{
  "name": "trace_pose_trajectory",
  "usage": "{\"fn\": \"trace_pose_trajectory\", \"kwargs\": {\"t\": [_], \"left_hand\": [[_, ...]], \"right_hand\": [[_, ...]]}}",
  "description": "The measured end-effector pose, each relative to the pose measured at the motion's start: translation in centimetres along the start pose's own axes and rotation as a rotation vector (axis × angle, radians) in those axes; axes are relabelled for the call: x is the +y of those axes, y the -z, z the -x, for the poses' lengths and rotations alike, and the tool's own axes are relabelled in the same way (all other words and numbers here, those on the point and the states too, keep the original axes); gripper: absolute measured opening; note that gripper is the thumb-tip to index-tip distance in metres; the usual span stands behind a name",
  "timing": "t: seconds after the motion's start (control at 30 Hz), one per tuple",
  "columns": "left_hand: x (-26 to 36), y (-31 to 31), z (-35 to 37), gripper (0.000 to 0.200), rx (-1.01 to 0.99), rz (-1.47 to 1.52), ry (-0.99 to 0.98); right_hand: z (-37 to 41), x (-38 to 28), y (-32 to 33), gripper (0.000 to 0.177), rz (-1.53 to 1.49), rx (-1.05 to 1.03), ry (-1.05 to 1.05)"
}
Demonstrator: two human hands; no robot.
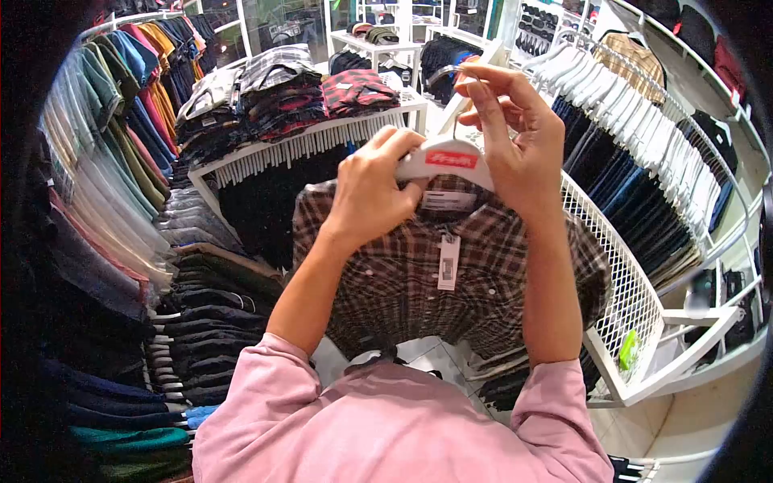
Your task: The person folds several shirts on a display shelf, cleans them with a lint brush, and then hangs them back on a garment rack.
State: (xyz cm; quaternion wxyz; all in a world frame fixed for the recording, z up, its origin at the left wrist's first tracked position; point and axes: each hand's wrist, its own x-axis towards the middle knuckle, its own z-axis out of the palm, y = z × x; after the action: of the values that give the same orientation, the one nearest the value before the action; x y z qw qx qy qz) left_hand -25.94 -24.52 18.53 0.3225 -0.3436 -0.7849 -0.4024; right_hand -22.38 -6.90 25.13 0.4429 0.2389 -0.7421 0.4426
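Observation:
A brown plaid shirt [394, 282] hangs in front of me on a white hanger [463, 163] that bears a red label. A white tag [448, 262] dangles on the shirt's front. My left hand [374, 187] grips the hanger's left shoulder beside the collar, its fingers closed round it. Higher up, my right hand [519, 133] is at the metal hook, with thumb and fingertips pinched together at its top. The hook's upper end is partly hidden by those fingers.
Folded plaid shirts [278, 88] lie on a white rack at the back left. Hanging garments [121, 105] line the left side. Trousers on white hangers [628, 185] fill the right rack, beside a white mesh panel [616, 282].

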Motion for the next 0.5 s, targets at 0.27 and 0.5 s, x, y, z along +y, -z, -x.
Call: {"fn": "trace_pose_trajectory", "kwargs": {"t": [0.27, 0.5], "left_hand": [[-4.0, 7.0, -1.6, 0.032, 0.140, -0.079, -0.065], [-2.4, 1.6, -0.1, 0.030, -0.165, 0.150, -0.017]], "right_hand": [[9.1, 2.5, 5.2, 0.040, 0.523, -0.305, -0.227], [21.0, 4.9, 7.3, 0.029, 0.374, 0.142, -0.507]]}}
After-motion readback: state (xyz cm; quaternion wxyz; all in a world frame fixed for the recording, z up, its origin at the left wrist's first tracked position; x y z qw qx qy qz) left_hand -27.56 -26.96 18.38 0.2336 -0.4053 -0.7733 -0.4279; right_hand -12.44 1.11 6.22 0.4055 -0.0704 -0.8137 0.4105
